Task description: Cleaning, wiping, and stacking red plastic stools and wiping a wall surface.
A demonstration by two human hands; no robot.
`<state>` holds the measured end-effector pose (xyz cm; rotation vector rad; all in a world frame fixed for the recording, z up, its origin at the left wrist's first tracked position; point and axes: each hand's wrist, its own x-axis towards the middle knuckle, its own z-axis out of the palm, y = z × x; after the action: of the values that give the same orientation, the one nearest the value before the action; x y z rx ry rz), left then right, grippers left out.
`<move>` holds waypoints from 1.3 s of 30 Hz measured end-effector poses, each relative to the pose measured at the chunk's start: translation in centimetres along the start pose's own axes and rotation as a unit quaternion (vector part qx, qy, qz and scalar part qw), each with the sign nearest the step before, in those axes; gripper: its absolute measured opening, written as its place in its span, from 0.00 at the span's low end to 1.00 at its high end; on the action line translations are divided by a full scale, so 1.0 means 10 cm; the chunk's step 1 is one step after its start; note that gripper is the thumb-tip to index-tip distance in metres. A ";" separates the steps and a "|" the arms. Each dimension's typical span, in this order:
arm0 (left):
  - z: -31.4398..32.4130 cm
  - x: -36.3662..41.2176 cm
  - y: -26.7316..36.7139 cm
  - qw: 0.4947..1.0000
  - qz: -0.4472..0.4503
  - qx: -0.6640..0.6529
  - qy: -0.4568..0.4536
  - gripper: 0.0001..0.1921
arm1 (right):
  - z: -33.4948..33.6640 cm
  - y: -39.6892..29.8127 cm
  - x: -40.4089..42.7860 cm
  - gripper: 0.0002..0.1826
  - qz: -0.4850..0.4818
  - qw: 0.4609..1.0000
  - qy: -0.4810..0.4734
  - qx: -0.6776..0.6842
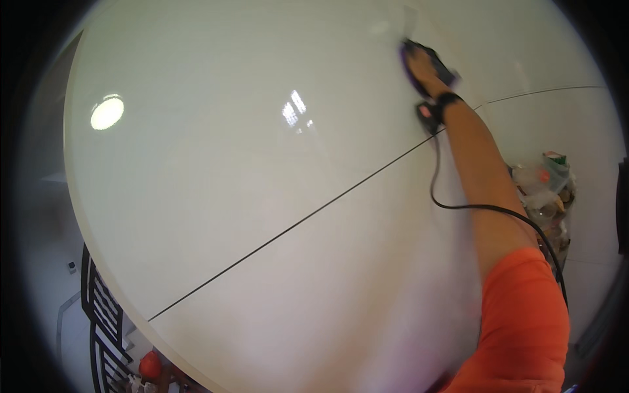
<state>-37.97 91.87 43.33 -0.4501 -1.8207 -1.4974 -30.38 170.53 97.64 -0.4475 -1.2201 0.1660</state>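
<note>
My right hand (pixel 422 66), at the end of an outstretched arm in an orange sleeve, presses a dark cloth with a purple edge (pixel 444 73) flat against a glossy white tiled wall (pixel 245 172). Hand and cloth are somewhat blurred. A black band circles the wrist, and a small black device (pixel 428 118) hangs beside it, with a black cable (pixel 452 207) running from it across the forearm. The cloth is above a dark joint line in the tiles. My left hand is out of view.
Right of the forearm is a pile of plastic bags and mixed items (pixel 550 196). A black metal stair railing (pixel 105 304) stands at lower left, near a red round object (pixel 151 365). The tiled surface ends at a pale curved edge (pixel 66 147) on the left.
</note>
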 end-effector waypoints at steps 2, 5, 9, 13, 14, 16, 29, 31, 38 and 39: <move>-0.13 0.13 -0.08 0.999 0.043 0.013 0.006 0.38 | -0.19 0.74 -0.09 0.34 0.037 0.996 -0.068 -0.043; -0.17 -0.05 0.16 0.997 0.048 0.053 0.013 0.40 | 0.12 1.00 -0.96 0.47 0.270 0.949 -0.156 -0.056; 0.06 0.09 -0.01 0.993 0.109 0.031 -0.020 0.40 | -0.11 0.96 0.00 0.55 0.212 0.970 -0.097 -0.062; -0.08 -0.03 0.21 0.984 0.129 0.121 -0.025 0.40 | 0.54 -0.94 0.20 0.55 0.062 0.985 -0.161 -0.019; -0.04 -0.01 0.32 0.992 0.099 0.056 -0.045 0.41 | 0.52 -1.38 0.35 0.54 0.020 0.989 -0.147 -0.015; 0.04 0.03 0.41 0.991 0.123 0.023 -0.041 0.41 | 0.42 -2.19 0.75 0.52 -0.083 0.991 -0.105 -0.022; -0.14 -0.12 0.13 0.985 0.009 -0.034 -0.167 0.35 | -0.42 -6.37 -1.40 0.29 -0.456 0.855 -0.062 0.238; -0.27 -0.12 0.06 0.977 -0.040 -0.035 -0.208 0.32 | -0.67 -6.33 -2.12 0.46 -0.478 0.852 -0.113 0.181; -0.59 -0.49 -0.24 0.978 0.020 -0.078 -0.192 0.24 | -1.89 -4.81 -5.17 0.30 -0.482 0.607 -0.437 0.457; -0.62 -0.57 -0.23 0.981 0.064 -0.100 -0.153 0.23 | -2.07 -4.61 -5.47 0.33 -0.452 0.504 -0.516 0.524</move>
<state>-33.75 86.35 38.08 -0.9224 -1.8357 -1.5962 -35.15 104.33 63.85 1.6526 -2.0389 0.2310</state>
